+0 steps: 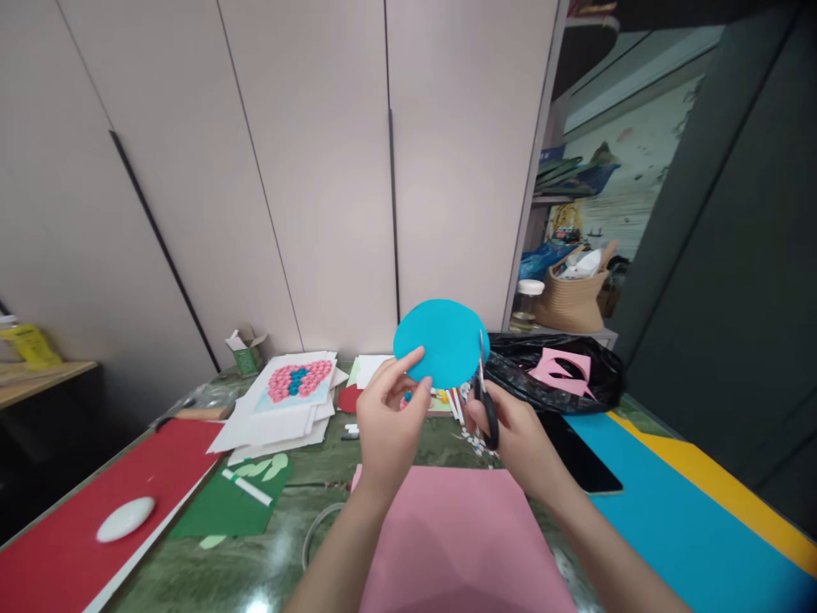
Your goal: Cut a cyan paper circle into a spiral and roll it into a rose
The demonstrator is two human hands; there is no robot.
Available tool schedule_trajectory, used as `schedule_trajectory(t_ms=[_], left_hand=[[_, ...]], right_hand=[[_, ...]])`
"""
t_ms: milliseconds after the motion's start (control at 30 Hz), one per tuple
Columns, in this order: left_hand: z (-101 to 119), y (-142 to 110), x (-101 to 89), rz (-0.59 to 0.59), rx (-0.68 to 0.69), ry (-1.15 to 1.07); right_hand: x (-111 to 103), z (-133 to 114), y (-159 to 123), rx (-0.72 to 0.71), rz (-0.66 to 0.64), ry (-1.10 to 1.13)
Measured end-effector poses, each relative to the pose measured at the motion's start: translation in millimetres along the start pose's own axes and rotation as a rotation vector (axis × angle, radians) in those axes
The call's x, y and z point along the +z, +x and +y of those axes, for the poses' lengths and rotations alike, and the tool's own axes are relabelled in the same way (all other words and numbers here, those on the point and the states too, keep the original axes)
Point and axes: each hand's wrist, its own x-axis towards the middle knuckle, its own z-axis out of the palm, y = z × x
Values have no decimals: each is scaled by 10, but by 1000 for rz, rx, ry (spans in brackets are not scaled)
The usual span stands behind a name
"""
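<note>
My left hand (pixel 389 413) pinches the lower left edge of a blue paper disc (pixel 440 340) and holds it up above the table. My right hand (pixel 511 434) is closed round the black handles of a pair of scissors (pixel 485 396). The blades point upward and meet the disc's right edge. Under both hands lies a pink paper sheet (pixel 459 536) on the green marble table (pixel 281 536).
Left: red sheet (pixel 77 528) with a white oval object (pixel 126 518), green paper (pixel 223 507), a stack of white sheets with a pink and blue heart (pixel 297 380). Right: black bag (pixel 555 366) holding pink scrap, dark tablet (pixel 580 455), blue and yellow sheets (pixel 689 528).
</note>
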Motion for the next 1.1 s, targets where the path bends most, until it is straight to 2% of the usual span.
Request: schedule_trajectory(t_ms=[200,433,700,1100], left_hand=[[29,11,1,16,44,40],[33,11,-4,25,27,48],[21,20,-27,29,5,17],[24,37,-49,77,54,60]], right_hand=[[-10,13,-21,26,-13,2],[-16,6,-21,47,-29,-1],[-39,29,-29,37,-41,-40],[-55,51,-9,11,-60,-85]])
